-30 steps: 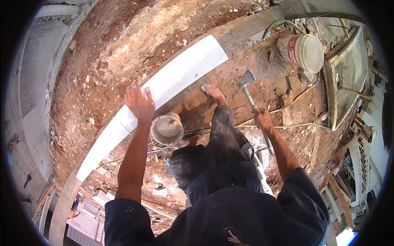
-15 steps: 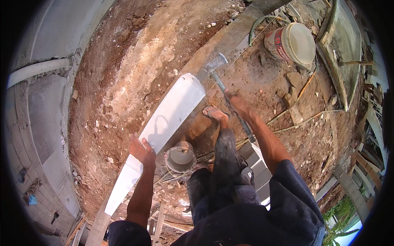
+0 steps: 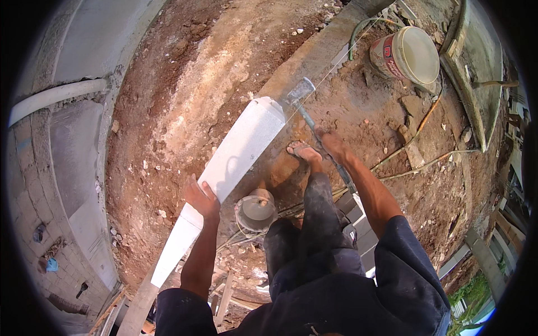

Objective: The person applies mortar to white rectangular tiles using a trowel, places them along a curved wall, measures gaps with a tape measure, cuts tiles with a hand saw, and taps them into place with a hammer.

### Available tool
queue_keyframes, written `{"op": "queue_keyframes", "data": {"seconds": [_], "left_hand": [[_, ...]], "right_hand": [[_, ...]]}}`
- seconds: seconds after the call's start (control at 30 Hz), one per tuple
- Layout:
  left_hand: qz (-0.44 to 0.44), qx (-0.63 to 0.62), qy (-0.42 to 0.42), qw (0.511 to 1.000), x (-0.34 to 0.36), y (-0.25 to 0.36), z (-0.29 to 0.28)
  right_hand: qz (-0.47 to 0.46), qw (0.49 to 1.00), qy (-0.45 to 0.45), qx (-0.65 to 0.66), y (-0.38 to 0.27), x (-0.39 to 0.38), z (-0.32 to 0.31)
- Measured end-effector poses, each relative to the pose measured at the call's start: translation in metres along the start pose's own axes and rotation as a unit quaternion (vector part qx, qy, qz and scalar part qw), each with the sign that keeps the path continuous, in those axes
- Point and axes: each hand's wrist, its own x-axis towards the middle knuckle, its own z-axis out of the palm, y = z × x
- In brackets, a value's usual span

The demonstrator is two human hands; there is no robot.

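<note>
A row of white lightweight concrete blocks (image 3: 241,147) runs diagonally across the view, its far end rough and chipped. On top, by the joint with a nearer white block (image 3: 178,242), my left hand (image 3: 203,197) lies with fingers spread. My right hand (image 3: 334,145) is closed around the long handle of a hammer with a flared metal head (image 3: 301,91). That head is just beyond the block's chipped end; whether it touches, I cannot tell. A thin string (image 3: 328,73) stretches past the same end.
A small bucket (image 3: 256,214) stands beside the blocks near my legs. Farther right is a large white bucket (image 3: 419,55), with a hose (image 3: 414,137) across the dirt (image 3: 185,101). A concrete wall (image 3: 84,157) bounds the left. Grey blocks (image 3: 358,224) are stacked by my right leg.
The hammer head has come slightly nearer to the block's far end, which looks rougher. My left hand stays on the block. The whole view has shifted a little.
</note>
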Motion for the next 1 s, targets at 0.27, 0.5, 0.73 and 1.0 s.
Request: {"op": "queue_keyframes", "data": {"seconds": [0.27, 0.5, 0.73, 1.0], "left_hand": [[-0.040, 0.029, -0.067, 0.997, 0.005, 0.007, -0.004], [-0.262, -0.030, -0.007, 0.965, -0.037, 0.011, -0.022], [-0.135, -0.013, -0.131, 0.982, -0.104, 0.029, -0.047], [-0.199, -0.038, -0.147, 0.968, -0.112, 0.036, -0.033]], "right_hand": [[0.082, 0.964, 0.183, -0.176, 0.172, -0.068, -0.145], [-0.026, 0.878, 0.195, -0.436, 0.186, -0.175, -0.129], [-0.254, 0.892, 0.027, -0.372, 0.081, -0.177, -0.019], [-0.456, 0.837, -0.083, -0.291, -0.005, -0.153, 0.133]]}}
